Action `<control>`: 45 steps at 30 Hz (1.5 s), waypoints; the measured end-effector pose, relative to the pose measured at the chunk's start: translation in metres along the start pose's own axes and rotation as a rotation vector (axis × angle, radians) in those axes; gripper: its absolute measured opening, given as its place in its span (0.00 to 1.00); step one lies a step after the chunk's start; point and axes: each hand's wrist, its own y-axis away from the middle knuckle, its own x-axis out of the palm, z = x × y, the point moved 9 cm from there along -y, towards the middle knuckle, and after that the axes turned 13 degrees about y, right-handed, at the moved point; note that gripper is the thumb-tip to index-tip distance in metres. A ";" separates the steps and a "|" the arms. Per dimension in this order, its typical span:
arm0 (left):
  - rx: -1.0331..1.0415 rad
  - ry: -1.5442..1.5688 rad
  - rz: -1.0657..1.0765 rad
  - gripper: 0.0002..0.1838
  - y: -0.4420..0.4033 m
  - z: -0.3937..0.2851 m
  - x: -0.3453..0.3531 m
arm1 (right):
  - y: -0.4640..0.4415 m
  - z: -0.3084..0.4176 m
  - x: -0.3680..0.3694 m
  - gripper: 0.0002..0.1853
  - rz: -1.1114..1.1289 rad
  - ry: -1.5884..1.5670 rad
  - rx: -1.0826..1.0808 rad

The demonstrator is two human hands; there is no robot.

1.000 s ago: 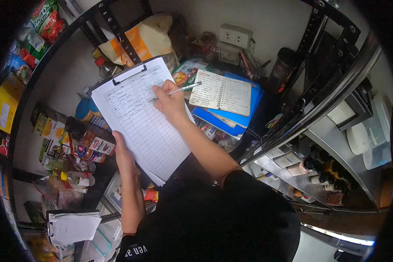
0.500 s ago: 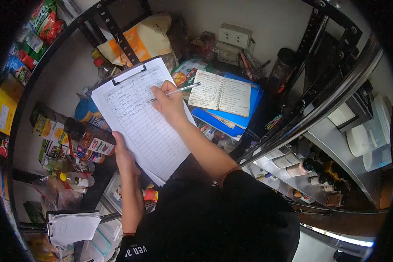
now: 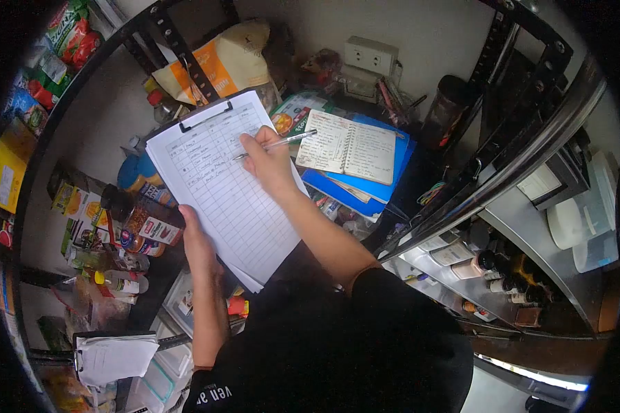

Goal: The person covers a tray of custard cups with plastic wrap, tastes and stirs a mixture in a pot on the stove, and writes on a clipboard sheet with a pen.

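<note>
A clipboard with a stack of printed table sheets is tilted in front of me, its upper rows filled with handwriting. My left hand grips its lower left edge, the thumb on the paper and the other fingers hidden beneath. Over the upper right of the sheet, my right hand pinches a clear-barrelled pen, its tip at or just above the written rows. Right of the clipboard lies an open spiral notebook with handwritten pages, resting on blue folders.
Jars and bottles, among them a spice jar, crowd the shelf at left. A second clipboard hangs lower left. Behind stand an orange-and-cream bag and a power outlet. A metal shelf with bottles is at right.
The clipboard has shifted very slightly, along with my left hand. My right hand and the pen stay over nearly the same part of the sheet.
</note>
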 end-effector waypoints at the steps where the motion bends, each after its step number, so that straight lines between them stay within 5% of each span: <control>1: 0.000 0.000 0.000 0.43 0.000 0.000 0.000 | 0.000 0.000 0.000 0.18 0.001 -0.001 -0.005; 11: -0.013 -0.041 -0.010 0.42 -0.003 0.003 0.000 | -0.002 -0.002 -0.003 0.17 0.022 0.007 -0.029; 15: -0.018 -0.071 -0.122 0.42 0.002 0.000 -0.004 | 0.001 0.004 -0.012 0.17 -0.089 0.240 -0.011; 18: -0.004 0.008 0.018 0.40 0.003 -0.002 0.011 | 0.022 0.027 0.016 0.17 -0.032 0.331 -0.021; 21: -0.058 0.018 0.061 0.41 0.006 0.000 0.016 | 0.037 0.032 0.041 0.16 0.097 0.453 -0.107; 23: -0.024 0.011 0.055 0.40 0.005 0.000 0.015 | 0.041 0.037 0.050 0.16 0.135 0.602 -0.346; 45: 0.062 0.010 0.118 0.37 0.005 -0.003 0.018 | 0.042 0.030 0.056 0.17 0.129 0.753 -0.500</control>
